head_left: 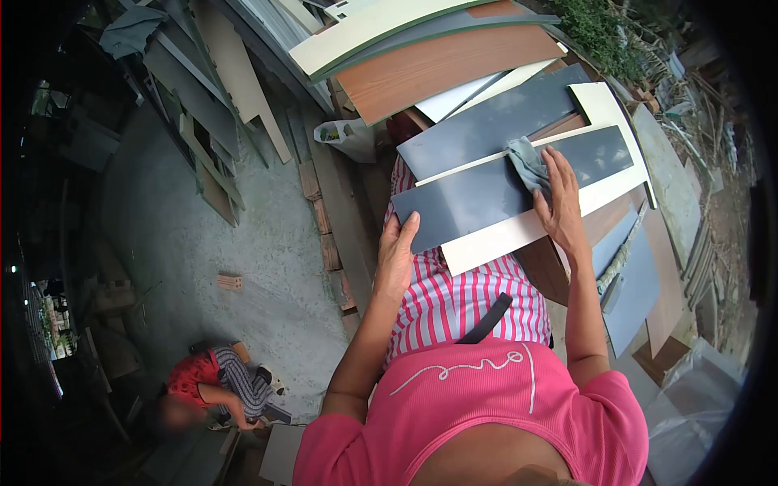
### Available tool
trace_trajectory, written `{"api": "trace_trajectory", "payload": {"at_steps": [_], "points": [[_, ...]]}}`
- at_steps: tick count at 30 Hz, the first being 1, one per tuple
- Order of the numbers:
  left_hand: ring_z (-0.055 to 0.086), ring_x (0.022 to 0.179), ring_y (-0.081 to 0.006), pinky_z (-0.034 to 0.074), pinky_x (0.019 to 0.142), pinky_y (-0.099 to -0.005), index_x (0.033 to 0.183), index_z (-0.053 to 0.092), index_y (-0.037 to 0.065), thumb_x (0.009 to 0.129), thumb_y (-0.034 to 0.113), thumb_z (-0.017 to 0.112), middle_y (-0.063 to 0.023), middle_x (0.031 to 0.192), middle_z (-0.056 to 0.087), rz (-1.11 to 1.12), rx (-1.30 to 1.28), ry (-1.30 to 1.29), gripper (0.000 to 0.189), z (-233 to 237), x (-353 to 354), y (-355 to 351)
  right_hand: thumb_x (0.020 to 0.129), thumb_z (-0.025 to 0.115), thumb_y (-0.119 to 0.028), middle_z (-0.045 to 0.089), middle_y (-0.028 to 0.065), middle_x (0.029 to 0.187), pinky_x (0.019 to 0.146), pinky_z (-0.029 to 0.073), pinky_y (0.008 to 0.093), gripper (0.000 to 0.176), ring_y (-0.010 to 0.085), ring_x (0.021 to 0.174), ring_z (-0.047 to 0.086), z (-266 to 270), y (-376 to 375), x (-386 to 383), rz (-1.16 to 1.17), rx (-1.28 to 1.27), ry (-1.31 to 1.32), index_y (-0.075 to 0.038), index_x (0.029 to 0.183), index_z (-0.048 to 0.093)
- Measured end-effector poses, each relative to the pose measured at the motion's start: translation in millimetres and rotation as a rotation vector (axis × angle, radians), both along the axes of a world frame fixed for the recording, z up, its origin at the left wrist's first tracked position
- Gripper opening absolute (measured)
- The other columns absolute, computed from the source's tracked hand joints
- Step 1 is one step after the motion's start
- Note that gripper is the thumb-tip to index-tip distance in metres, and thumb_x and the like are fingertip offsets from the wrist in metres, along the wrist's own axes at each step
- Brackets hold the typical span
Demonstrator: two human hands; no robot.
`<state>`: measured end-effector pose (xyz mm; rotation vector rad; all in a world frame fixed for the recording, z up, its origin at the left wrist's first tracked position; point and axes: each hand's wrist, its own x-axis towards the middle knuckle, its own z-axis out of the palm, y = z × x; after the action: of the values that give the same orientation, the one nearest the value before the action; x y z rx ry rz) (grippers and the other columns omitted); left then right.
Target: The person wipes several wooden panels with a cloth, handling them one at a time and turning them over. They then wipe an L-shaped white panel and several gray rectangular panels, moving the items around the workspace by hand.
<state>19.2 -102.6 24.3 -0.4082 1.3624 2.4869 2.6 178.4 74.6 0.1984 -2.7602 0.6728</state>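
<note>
A long dark glossy panel (468,204) lies slantwise above my lap, on top of a cream board (494,246). My left hand (397,253) grips the panel's near left end, thumb on the top face and fingers mostly hidden beneath. On the panel's right half, my right hand (561,202) holds a crumpled grey-green cloth (527,164) against the surface. Part of the cloth is hidden under the fingers. Just beyond lies a second dark panel (486,121), next to the first.
Wood-grain boards (446,71) are stacked ahead. A white bag (350,139) stands left of them. Grey boards (634,279) lie at right, near plastic sheeting (697,397). Another person (212,387) crouches at lower left on the concrete floor (186,202), near a brick (230,282).
</note>
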Motion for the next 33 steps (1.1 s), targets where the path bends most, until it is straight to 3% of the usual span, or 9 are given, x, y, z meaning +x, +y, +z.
{"api": "trace_trajectory", "payload": {"at_steps": [3, 5, 11, 13, 16, 20, 22, 26, 33], "points": [[0.050, 0.109, -0.0126, 0.040, 0.094, -0.0288, 0.125, 0.049, 0.005, 0.090, 0.026, 0.060, -0.0042, 0.116, 0.055, -0.002, -0.010, 0.009, 0.042, 0, 0, -1, 0.077, 0.054, -0.006, 0.036, 0.0115, 0.140, 0.107, 0.031, 0.0430, 0.064, 0.0336, 0.125, 0.036, 10, 14, 3, -0.030, 0.026, -0.041, -0.011, 0.138, 0.036], [0.044, 0.116, -0.0132, 0.029, 0.102, -0.0276, 0.127, 0.047, 0.001, 0.089, 0.030, 0.062, -0.0059, 0.122, 0.052, -0.014, 0.017, -0.014, 0.050, 1, 1, -1, 0.075, 0.053, -0.004, 0.038, 0.0108, 0.139, 0.104, 0.035, 0.0414, 0.066, 0.0326, 0.120, 0.041, 18, 18, 1, -0.014, 0.016, -0.059, -0.013, 0.138, 0.036], [0.044, 0.116, -0.0132, 0.030, 0.102, -0.0276, 0.127, 0.047, 0.001, 0.089, 0.030, 0.062, -0.0059, 0.122, 0.052, -0.001, 0.004, -0.013, 0.050, 2, 1, 1, 0.072, 0.055, -0.001, 0.042, 0.0086, 0.135, 0.100, 0.041, 0.0390, 0.064, 0.0306, 0.113, 0.047, 22, 17, -14, 0.159, 0.057, -0.250, -0.013, 0.133, 0.043], [0.044, 0.116, -0.0131, 0.030, 0.102, -0.0275, 0.127, 0.047, 0.001, 0.089, 0.030, 0.062, -0.0058, 0.122, 0.052, 0.000, 0.004, -0.009, 0.050, 1, 1, 0, 0.072, 0.057, -0.001, 0.050, 0.0085, 0.124, 0.096, 0.043, 0.0378, 0.050, 0.0283, 0.109, 0.051, 15, 17, -20, 0.182, 0.102, -0.283, -0.010, 0.121, 0.053], [0.044, 0.115, -0.0128, 0.030, 0.102, -0.0275, 0.127, 0.046, 0.001, 0.089, 0.030, 0.062, -0.0057, 0.122, 0.052, 0.002, 0.001, 0.002, 0.050, 0, 1, 2, 0.073, 0.058, -0.001, 0.055, 0.0094, 0.110, 0.089, 0.046, 0.0372, 0.036, 0.0269, 0.101, 0.055, 19, 12, -24, 0.140, 0.067, -0.325, -0.006, 0.109, 0.059], [0.044, 0.116, -0.0128, 0.029, 0.102, -0.0277, 0.127, 0.046, 0.001, 0.089, 0.030, 0.062, -0.0057, 0.122, 0.052, 0.007, -0.012, 0.004, 0.051, 2, 1, 2, 0.074, 0.058, -0.002, 0.055, 0.0113, 0.099, 0.081, 0.047, 0.0379, 0.034, 0.0280, 0.092, 0.057, 16, 7, -24, 0.126, 0.077, -0.285, -0.006, 0.108, 0.058], [0.044, 0.116, -0.0130, 0.029, 0.102, -0.0278, 0.127, 0.046, 0.001, 0.089, 0.031, 0.062, -0.0057, 0.122, 0.052, 0.007, -0.008, -0.003, 0.051, -2, 2, 2, 0.074, 0.058, -0.002, 0.054, 0.0123, 0.094, 0.078, 0.048, 0.0389, 0.036, 0.0291, 0.086, 0.058, 15, 3, -24, 0.077, -0.043, -0.255, -0.006, 0.110, 0.056], [0.043, 0.116, -0.0132, 0.028, 0.102, -0.0279, 0.128, 0.046, 0.001, 0.088, 0.031, 0.062, -0.0059, 0.123, 0.051, 0.004, -0.019, -0.006, 0.053, 1, 2, 2, 0.074, 0.058, -0.002, 0.055, 0.0125, 0.092, 0.077, 0.048, 0.0396, 0.038, 0.0296, 0.083, 0.059, 30, 0, -28, 0.115, 0.053, -0.367, -0.006, 0.112, 0.055], [0.044, 0.115, -0.0138, 0.030, 0.102, -0.0284, 0.128, 0.046, 0.001, 0.089, 0.036, 0.061, -0.0065, 0.123, 0.051, 0.015, -0.029, 0.011, 0.055, -5, 4, 3, 0.078, 0.060, -0.005, 0.058, 0.0130, 0.095, 0.075, 0.049, 0.0389, 0.029, 0.0299, 0.081, 0.061, 22, -12, -28, 0.056, -0.070, -0.316, -0.005, 0.107, 0.059]]}}
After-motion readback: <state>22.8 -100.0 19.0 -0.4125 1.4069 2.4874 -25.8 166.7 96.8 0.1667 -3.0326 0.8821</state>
